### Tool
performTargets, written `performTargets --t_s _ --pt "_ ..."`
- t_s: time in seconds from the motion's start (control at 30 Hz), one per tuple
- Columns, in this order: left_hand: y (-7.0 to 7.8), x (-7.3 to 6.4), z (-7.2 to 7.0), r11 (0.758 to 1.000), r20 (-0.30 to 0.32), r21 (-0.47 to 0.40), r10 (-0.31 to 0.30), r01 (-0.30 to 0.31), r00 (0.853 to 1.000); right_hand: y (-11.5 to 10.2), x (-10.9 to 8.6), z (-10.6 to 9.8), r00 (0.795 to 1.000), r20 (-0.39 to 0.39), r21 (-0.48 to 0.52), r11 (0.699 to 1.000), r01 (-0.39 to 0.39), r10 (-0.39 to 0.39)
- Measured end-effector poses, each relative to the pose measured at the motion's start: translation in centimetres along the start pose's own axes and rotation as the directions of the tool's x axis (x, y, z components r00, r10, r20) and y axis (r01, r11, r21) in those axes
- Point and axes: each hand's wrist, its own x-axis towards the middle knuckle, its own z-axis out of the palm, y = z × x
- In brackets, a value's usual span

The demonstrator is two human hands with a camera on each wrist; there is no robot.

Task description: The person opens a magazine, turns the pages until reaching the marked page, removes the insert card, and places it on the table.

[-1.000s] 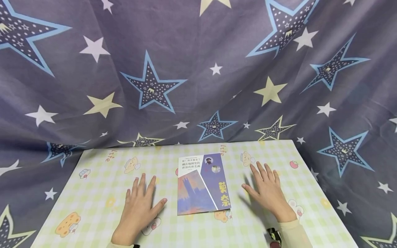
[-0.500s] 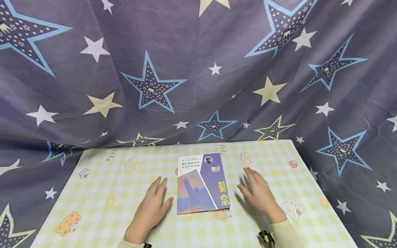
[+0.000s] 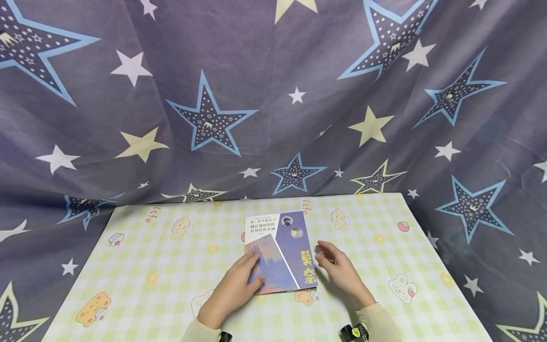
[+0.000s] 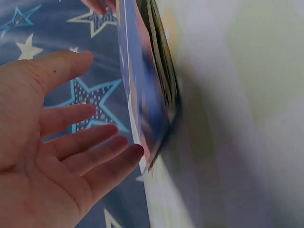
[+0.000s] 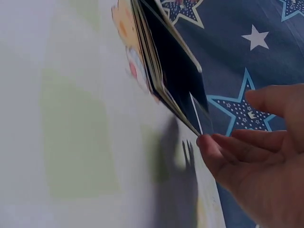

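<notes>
A paperback-style book (image 3: 295, 266) with a purple, white and orange cover lies on the checked cloth, front cover up. My left hand (image 3: 232, 289) reaches over the book's left side, fingers and thumb spread apart. In the left wrist view, the fingers of that hand (image 4: 61, 156) are extended, and one fingertip is at the book's edge (image 4: 147, 90). To the right of the book is my right hand (image 3: 339, 270), its fingers loosely bent. The right wrist view shows a fingertip of this hand (image 5: 256, 161) at the book's corner (image 5: 166, 95), the thumb well apart from it.
A green-and-white checked cloth (image 3: 149, 304) with cartoon prints covers the table. Behind and beside the table hangs a dark curtain (image 3: 265, 128) with stars. Each wrist wears a black strap; the right strap (image 3: 353, 332) shows most.
Both hands have moved inward toward the book. The left hand went right and now overlaps the book's left side; the right hand went left to its right edge. The book stayed put.
</notes>
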Motion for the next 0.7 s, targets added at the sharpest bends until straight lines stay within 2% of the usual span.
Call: performTargets --t_s 0.1,0.23,0.43,0.53,0.7 --pt "0.4 0.3 0.4 0.998 0.054 -0.061 0.025 -0.021 0.998 -0.1 0.1 0.5 1.0 0.015 0.115 0.993 -0.015 0.013" --pt "0.7 0.7 0.8 0.995 0.115 -0.103 0.032 -0.02 0.993 -0.2 0.0 0.9 1.0 0.0 0.171 0.985 -0.026 0.026" --pt "1.3 1.2 1.0 0.989 0.13 -0.149 0.018 0.002 0.991 -0.8 0.0 1.0 0.999 -0.033 0.243 0.97 -0.005 0.014" --pt "1.6 1.6 1.0 0.987 0.134 -0.162 0.023 -0.001 0.991 -1.1 0.0 0.9 0.999 -0.024 0.264 0.964 0.033 -0.027" --pt "2.3 2.3 1.1 0.989 0.137 -0.146 0.002 0.018 0.991 -1.9 0.2 0.9 0.987 -0.005 0.257 0.954 0.155 -0.159"
